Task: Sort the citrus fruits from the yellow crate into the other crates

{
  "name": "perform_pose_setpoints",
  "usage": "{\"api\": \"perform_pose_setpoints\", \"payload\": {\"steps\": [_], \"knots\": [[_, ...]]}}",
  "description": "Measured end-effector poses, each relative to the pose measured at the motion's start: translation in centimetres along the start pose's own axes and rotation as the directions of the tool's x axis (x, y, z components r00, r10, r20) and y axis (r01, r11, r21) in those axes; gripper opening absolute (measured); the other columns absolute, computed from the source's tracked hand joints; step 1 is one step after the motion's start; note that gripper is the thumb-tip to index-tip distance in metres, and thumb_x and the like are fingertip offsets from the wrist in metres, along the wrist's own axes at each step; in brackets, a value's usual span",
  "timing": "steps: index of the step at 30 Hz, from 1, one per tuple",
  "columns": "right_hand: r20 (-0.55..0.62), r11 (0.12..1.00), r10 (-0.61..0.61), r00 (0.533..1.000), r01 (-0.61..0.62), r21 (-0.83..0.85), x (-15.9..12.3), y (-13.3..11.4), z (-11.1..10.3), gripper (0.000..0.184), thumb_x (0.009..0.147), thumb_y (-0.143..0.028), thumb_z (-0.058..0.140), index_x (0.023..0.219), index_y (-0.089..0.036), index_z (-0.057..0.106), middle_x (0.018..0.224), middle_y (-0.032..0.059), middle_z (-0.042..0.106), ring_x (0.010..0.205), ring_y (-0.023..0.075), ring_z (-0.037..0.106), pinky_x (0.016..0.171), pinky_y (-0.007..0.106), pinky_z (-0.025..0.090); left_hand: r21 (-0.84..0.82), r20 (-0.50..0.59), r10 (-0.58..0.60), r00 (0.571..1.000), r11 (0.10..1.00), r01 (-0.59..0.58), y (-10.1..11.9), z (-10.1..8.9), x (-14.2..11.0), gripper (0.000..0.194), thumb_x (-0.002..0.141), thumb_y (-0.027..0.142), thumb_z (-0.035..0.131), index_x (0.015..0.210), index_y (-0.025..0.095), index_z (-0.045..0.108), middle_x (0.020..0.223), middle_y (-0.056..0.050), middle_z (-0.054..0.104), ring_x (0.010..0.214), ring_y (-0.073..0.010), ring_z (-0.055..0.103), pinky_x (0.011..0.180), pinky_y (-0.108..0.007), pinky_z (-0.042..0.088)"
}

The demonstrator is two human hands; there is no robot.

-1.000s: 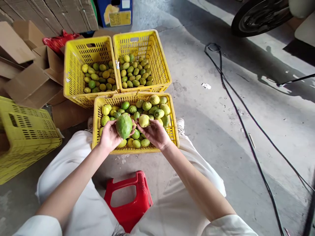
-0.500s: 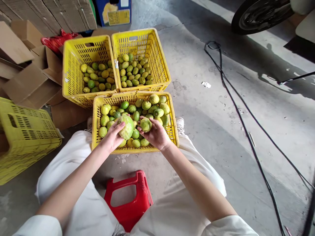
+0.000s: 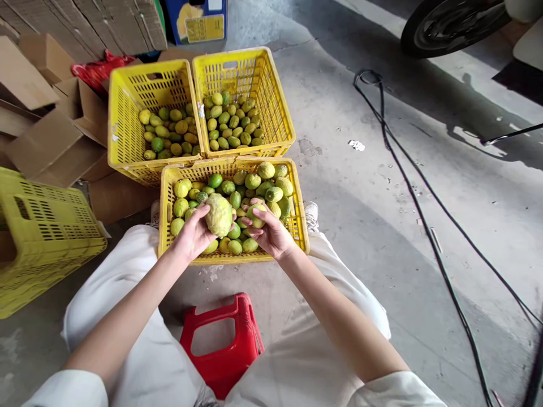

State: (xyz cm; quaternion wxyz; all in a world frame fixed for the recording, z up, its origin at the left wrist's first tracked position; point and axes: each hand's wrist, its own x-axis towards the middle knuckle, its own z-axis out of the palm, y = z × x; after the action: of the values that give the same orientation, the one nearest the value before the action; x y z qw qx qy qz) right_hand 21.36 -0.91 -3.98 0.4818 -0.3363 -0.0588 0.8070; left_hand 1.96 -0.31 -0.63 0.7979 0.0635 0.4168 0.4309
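Above the front yellow crate [image 3: 233,260], my left hand [image 3: 192,233] is wrapped around a large, bumpy, pale green lemon [image 3: 218,215]. Just to its right my right hand [image 3: 271,232] grips a smaller yellow-green lemon [image 3: 256,215], its fingers partly covering the fruit. The two lemons are held apart, side by side. Beneath them the crate holds many green and yellow lemons [image 3: 284,186] of mixed sizes; my hands hide some of those in the middle.
Behind stand a left yellow crate [image 3: 148,70] and a right yellow crate [image 3: 271,85], both holding smaller lemons. Another yellow crate [image 3: 51,237] lies at the left by cardboard boxes [image 3: 46,141]. A red stool [image 3: 224,362] is between my legs. Black cable [image 3: 418,209] crosses the floor near a wheel [image 3: 445,28].
The large lemon has been turned in my left hand, from its smooth green side to a paler bumpy one. My right hand has rolled the smaller lemon and closed its fingers further over it.
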Motion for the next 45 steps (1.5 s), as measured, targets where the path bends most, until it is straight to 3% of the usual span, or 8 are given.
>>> {"api": "perform_pose_setpoints", "payload": {"steps": [6,13,17,23,28,34,39,45], "knots": [[0.023,0.999,0.038,0.999,-0.037,-0.031,0.1,0.1,0.1,0.026,0.081,-0.031,0.08,0.098,-0.022,0.064,0.088,0.0011,0.071,0.068,0.0117,0.065,0.05,0.016,0.052,0.056,0.036,0.009,0.999,0.998,-0.011,-0.6,0.0,-0.1,0.05,0.083,0.023,0.081,0.13,0.021,0.063,0.117,-0.01,0.076,0.121,-0.0288,0.073,0.103,-0.039,0.063],[-0.023,0.995,0.066,0.998,-0.064,0.077,0.3,-0.2,0.1,0.03,0.084,-0.021,0.056,0.113,-0.023,0.065,0.107,0.0074,0.077,0.102,0.026,0.074,0.082,0.042,0.067,-0.048,-0.066,-0.018,0.998,0.999,0.015,-0.2,0.8,-0.4,0.049,0.095,0.031,0.063,0.142,0.019,0.056,0.126,-0.013,0.076,0.122,-0.0304,0.072,0.106,-0.046,0.062],[-0.029,0.999,0.028,0.999,-0.028,0.022,0.3,0.0,0.1,0.026,0.085,-0.022,0.07,0.11,-0.023,0.065,0.102,0.0049,0.075,0.094,0.0204,0.074,0.081,0.032,0.067,-0.089,-0.068,-0.021,0.997,0.996,0.015,0.2,0.7,-0.5,0.048,0.097,0.029,0.05,0.144,0.015,0.055,0.128,-0.016,0.075,0.124,-0.0332,0.071,0.105,-0.052,0.061],[0.002,0.996,0.012,1.0,-0.011,-0.089,0.2,0.7,-0.3,0.045,0.071,-0.02,0.092,0.105,-0.025,0.065,0.092,-0.0035,0.07,0.076,0.0109,0.068,0.063,0.018,0.058,0.016,-0.037,0.008,0.999,1.0,-0.008,-0.3,0.2,-0.2,0.036,0.088,0.025,0.073,0.121,0.016,0.063,0.111,-0.013,0.078,0.111,-0.0295,0.076,0.097,-0.043,0.065],[0.032,0.996,0.044,0.999,-0.041,-0.085,0.4,0.7,-0.5,0.028,0.082,-0.03,0.081,0.104,-0.025,0.066,0.094,-0.0001,0.073,0.084,0.0161,0.072,0.072,0.026,0.064,0.045,-0.003,0.016,1.0,0.999,-0.016,-0.8,-0.2,0.1,0.03,0.081,0.024,0.083,0.104,0.016,0.066,0.101,-0.011,0.077,0.099,-0.0272,0.078,0.093,-0.041,0.067],[0.035,0.998,0.065,0.997,-0.064,-0.021,0.7,0.4,-0.7,0.026,0.087,-0.022,0.063,0.113,-0.025,0.065,0.112,0.0058,0.077,0.115,0.0258,0.073,0.096,0.046,0.065,-0.043,-0.069,-0.006,0.998,0.999,0.003,-0.4,0.1,0.0,0.023,0.093,0.027,0.067,0.113,0.015,0.066,0.104,-0.013,0.078,0.102,-0.0281,0.078,0.096,-0.046,0.065],[0.036,0.995,0.032,0.999,-0.028,-0.092,0.6,0.8,-0.6,0.031,0.082,-0.034,0.086,0.106,-0.024,0.071,0.105,0.0038,0.075,0.097,0.0209,0.072,0.082,0.033,0.067,-0.148,-0.118,-0.028,0.993,0.989,0.01,0.2,1.0,-0.4,0.042,0.1,0.03,0.047,0.136,0.013,0.059,0.116,-0.016,0.077,0.117,-0.0328,0.074,0.1,-0.052,0.063],[0.031,0.992,0.064,0.997,-0.06,-0.111,0.4,1.4,-0.4,0.047,0.067,-0.036,0.1,0.097,-0.021,0.067,0.087,-0.0013,0.07,0.076,0.0115,0.066,0.065,0.02,0.056,-0.015,-0.118,-0.012,0.993,1.0,0.01,-0.4,0.6,0.0,0.041,0.094,0.019,0.064,0.135,0.014,0.061,0.122,-0.016,0.076,0.123,-0.031,0.072,0.107,-0.046,0.061]]}}
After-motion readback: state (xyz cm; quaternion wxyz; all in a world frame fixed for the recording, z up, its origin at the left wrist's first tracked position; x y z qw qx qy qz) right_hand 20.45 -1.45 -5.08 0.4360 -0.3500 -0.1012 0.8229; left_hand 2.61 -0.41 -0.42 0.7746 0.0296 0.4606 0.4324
